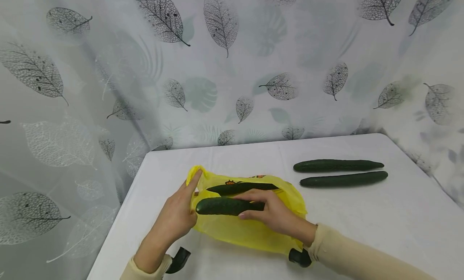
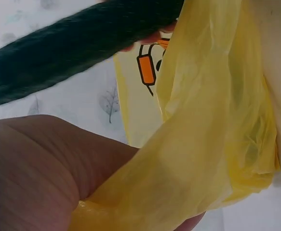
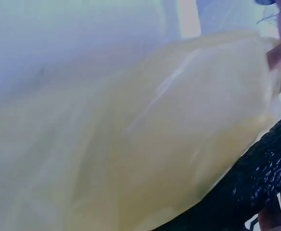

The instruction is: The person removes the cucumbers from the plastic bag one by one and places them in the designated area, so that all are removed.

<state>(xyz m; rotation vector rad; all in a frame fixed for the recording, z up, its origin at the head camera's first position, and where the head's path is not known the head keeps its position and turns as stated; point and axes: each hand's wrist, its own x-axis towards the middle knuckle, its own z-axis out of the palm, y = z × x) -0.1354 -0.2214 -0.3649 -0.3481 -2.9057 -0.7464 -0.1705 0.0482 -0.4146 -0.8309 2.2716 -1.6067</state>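
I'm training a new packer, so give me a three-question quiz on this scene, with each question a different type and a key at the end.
1. True or false: the right hand holds nothing.
2. In the head view, what lies on the table to the right of the bag, and how many?
3. The left hand grips: (a) a knife, (b) the bag, (c) a bottle.

Key:
1. False; it holds a cucumber.
2. Two cucumbers.
3. b.
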